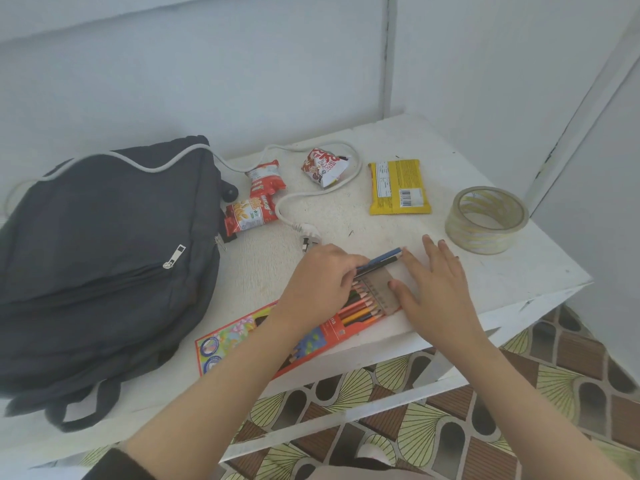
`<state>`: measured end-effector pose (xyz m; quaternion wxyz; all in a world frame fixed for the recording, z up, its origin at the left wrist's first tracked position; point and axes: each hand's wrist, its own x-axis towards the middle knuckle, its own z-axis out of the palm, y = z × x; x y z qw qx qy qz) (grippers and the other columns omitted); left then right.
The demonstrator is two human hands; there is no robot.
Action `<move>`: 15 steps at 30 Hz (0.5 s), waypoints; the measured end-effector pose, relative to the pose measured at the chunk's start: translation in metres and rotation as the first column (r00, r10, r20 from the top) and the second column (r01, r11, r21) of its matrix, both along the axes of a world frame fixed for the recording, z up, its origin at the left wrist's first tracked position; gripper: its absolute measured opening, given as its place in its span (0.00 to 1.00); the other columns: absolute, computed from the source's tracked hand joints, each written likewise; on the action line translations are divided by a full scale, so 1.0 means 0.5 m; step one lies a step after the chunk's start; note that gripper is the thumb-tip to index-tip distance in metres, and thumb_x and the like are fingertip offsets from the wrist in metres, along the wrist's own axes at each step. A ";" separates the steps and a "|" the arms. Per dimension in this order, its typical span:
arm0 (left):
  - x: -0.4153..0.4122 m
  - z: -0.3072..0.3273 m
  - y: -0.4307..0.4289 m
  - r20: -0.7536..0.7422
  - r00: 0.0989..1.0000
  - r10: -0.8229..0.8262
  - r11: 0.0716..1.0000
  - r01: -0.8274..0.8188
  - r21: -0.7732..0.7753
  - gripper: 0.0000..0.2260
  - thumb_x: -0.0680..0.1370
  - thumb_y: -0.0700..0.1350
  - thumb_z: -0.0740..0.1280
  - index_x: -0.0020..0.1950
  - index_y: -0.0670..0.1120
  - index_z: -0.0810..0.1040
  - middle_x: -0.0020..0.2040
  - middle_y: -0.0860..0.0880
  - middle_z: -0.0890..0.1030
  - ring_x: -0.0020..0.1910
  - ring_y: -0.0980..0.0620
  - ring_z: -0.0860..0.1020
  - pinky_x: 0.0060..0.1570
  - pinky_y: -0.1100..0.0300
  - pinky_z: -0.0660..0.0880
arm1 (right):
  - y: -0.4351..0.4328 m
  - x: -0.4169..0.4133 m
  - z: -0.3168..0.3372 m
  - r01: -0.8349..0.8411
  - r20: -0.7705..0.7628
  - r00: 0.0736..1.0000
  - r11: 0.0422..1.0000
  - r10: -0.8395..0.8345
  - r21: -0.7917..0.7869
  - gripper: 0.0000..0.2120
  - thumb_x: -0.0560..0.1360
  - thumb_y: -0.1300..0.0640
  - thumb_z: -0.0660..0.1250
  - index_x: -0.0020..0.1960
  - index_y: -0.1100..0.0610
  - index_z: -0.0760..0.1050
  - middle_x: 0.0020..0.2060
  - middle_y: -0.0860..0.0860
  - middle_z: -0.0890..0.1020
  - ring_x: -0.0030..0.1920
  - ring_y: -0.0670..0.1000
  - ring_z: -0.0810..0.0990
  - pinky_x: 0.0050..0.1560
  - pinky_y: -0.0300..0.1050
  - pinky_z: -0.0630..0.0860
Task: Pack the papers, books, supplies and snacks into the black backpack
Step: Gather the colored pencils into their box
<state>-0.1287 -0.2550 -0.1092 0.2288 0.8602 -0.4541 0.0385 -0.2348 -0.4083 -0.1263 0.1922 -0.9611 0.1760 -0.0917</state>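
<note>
Left hand (322,282) pinches two pens (381,259), one blue and one black, over the open end of the coloured-pencil box (235,336). Right hand (437,282) lies flat with fingers straight, just beside the pens' far ends.

L hand (322,282) curled, pinching pens (381,259) | R hand (438,284) flat, fingers straight

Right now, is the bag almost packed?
Not yet. The black backpack looks zipped, its inside hidden. The left hand pinches two pens over the coloured pencil box; the right hand presses flat beside them. The red snack packs, yellow pack and tape roll are left on the table.
</note>
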 end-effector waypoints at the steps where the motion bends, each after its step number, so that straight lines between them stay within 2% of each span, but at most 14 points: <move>1: -0.004 0.000 0.008 0.050 0.999 -0.010 1.000 0.009 0.016 0.13 0.75 0.37 0.63 0.56 0.45 0.82 0.39 0.46 0.83 0.41 0.48 0.77 0.45 0.54 0.73 | 0.001 -0.001 -0.003 0.007 0.008 1.000 1.000 -0.007 -0.007 0.28 0.76 0.44 0.55 0.70 0.57 0.68 0.73 0.63 0.60 0.74 0.64 0.54 0.72 0.59 0.52; 3: -0.015 -0.004 0.026 0.140 0.990 -0.023 0.999 0.018 0.036 0.13 0.74 0.39 0.63 0.55 0.45 0.82 0.41 0.47 0.84 0.42 0.48 0.78 0.46 0.55 0.72 | 0.003 -0.001 -0.007 0.024 0.021 0.999 0.999 -0.024 -0.033 0.27 0.74 0.46 0.58 0.66 0.60 0.73 0.70 0.66 0.65 0.71 0.68 0.60 0.69 0.64 0.58; 6: -0.048 -0.010 0.055 0.163 0.986 0.029 0.999 -0.033 0.021 0.17 0.76 0.50 0.58 0.60 0.46 0.80 0.55 0.49 0.82 0.55 0.48 0.77 0.56 0.55 0.69 | 0.004 -0.001 -0.006 0.038 0.015 0.999 0.998 -0.037 -0.044 0.26 0.73 0.46 0.58 0.65 0.61 0.74 0.70 0.66 0.65 0.71 0.68 0.61 0.69 0.64 0.58; 7: -0.063 -0.009 0.065 0.121 0.990 0.079 0.996 -0.084 0.041 0.22 0.76 0.56 0.56 0.65 0.47 0.76 0.62 0.47 0.79 0.61 0.47 0.74 0.61 0.53 0.66 | 0.004 -0.001 -0.005 0.036 0.013 0.999 0.998 -0.036 -0.047 0.27 0.74 0.46 0.58 0.66 0.61 0.73 0.70 0.66 0.64 0.72 0.68 0.59 0.69 0.63 0.57; 9: -0.090 -0.004 0.087 0.021 0.977 0.211 0.958 -0.211 0.191 0.37 0.72 0.69 0.52 0.75 0.50 0.59 0.73 0.46 0.65 0.71 0.46 0.63 0.69 0.49 0.57 | 0.002 -0.001 -0.004 0.031 0.012 0.999 0.997 -0.030 -0.070 0.28 0.74 0.45 0.57 0.66 0.61 0.73 0.71 0.66 0.63 0.72 0.67 0.58 0.70 0.62 0.56; 11: -0.112 -0.008 0.113 -0.029 0.946 0.322 0.894 -0.294 0.338 0.47 0.64 0.77 0.46 0.76 0.54 0.39 0.78 0.49 0.49 0.76 0.48 0.49 0.72 0.48 0.46 | 0.002 -0.001 -0.004 0.024 0.009 1.000 0.996 -0.024 -0.084 0.29 0.75 0.44 0.55 0.67 0.61 0.72 0.72 0.65 0.62 0.73 0.67 0.58 0.70 0.62 0.56; 12: -0.121 -0.012 0.127 -0.045 0.932 0.360 0.881 -0.324 0.345 0.48 0.63 0.78 0.44 0.75 0.55 0.33 0.78 0.51 0.45 0.76 0.49 0.45 0.72 0.49 0.42 | 0.002 -0.001 -0.005 0.017 0.010 1.000 0.996 -0.016 -0.091 0.30 0.75 0.42 0.52 0.68 0.61 0.71 0.72 0.65 0.62 0.73 0.66 0.57 0.70 0.62 0.55; 15: -0.136 -0.026 0.155 -0.055 0.922 0.384 0.884 -0.349 0.310 0.46 0.63 0.78 0.37 0.74 0.55 0.32 0.78 0.53 0.42 0.76 0.52 0.42 0.69 0.53 0.34 | 0.010 -0.005 -0.006 -0.022 -0.010 1.000 0.995 0.021 -0.099 0.37 0.74 0.38 0.38 0.73 0.58 0.63 0.75 0.62 0.55 0.75 0.62 0.49 0.73 0.58 0.45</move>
